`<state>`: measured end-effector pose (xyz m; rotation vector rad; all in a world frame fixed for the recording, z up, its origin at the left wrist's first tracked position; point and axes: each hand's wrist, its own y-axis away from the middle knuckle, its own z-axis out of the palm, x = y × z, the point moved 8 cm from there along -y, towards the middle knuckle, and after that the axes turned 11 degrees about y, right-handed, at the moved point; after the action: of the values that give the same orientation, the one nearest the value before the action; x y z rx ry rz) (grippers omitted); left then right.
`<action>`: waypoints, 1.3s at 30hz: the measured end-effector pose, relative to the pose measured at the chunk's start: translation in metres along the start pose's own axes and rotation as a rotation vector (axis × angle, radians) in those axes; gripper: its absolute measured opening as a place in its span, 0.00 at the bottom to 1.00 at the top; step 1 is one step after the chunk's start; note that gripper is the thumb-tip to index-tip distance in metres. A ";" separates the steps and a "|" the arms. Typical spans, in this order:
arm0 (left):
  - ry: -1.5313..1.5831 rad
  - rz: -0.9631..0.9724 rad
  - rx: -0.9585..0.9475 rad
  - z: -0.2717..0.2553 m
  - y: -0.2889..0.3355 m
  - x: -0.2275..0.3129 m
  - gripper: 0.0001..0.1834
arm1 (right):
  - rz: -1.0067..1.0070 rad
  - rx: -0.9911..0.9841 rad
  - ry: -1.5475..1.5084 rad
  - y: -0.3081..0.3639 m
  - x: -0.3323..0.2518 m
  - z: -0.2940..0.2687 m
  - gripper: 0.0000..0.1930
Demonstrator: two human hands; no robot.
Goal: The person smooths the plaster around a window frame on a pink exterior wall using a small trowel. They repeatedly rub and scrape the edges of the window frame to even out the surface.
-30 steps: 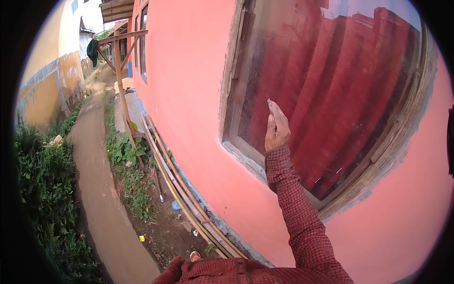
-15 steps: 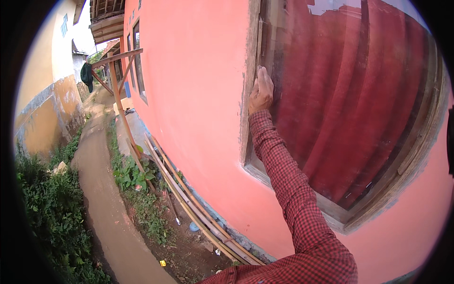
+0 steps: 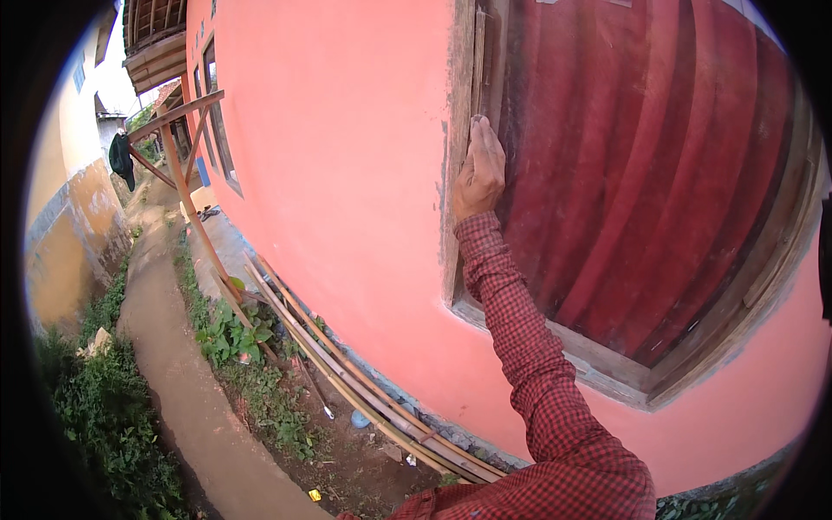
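Far left of the window, a yellow-and-white building is curving into the dark lens rim, its edge getting cut off. Low on that same side, leafy plants are bordering a dirt path. Nearer the window, a dark cap-like thing, too small to make out well, is hanging from a wooden post with a crossbar. Below and left of the window, bamboo poles are lying along the foot of the pink wall, crowding the ground there; a blue object is resting just beside them.

At the window's left edge, the right hand is reaching up against the wooden frame, its fingers lying nearly straight and close together. Whether it is grasping anything I cannot tell, since its own back is hiding the palm. The checked sleeve is crossing the window's lower left corner and covering part of it. Behind the glass, a red curtain is hanging in folds.
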<state>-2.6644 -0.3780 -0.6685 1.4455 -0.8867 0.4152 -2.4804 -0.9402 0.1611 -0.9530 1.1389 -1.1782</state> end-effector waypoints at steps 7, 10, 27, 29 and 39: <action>0.057 0.048 -0.024 0.000 -0.019 0.018 0.17 | -0.049 -0.026 0.045 0.007 0.006 -0.001 0.19; 0.102 0.040 -0.019 0.001 -0.022 0.014 0.18 | -0.003 -0.037 0.041 -0.020 -0.006 0.005 0.19; -0.044 0.025 -0.088 0.015 -0.031 0.005 0.14 | 0.036 -0.064 0.017 -0.013 0.003 0.000 0.18; -0.059 0.035 -0.105 0.021 -0.035 0.013 0.14 | 0.024 -0.055 0.009 -0.013 0.003 -0.006 0.17; -0.086 0.070 -0.131 0.033 -0.048 0.024 0.15 | -0.014 -0.099 0.047 0.017 0.003 -0.009 0.18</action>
<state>-2.6231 -0.4215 -0.6872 1.3230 -1.0171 0.3426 -2.4859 -0.9401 0.1422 -1.0141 1.2390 -1.1695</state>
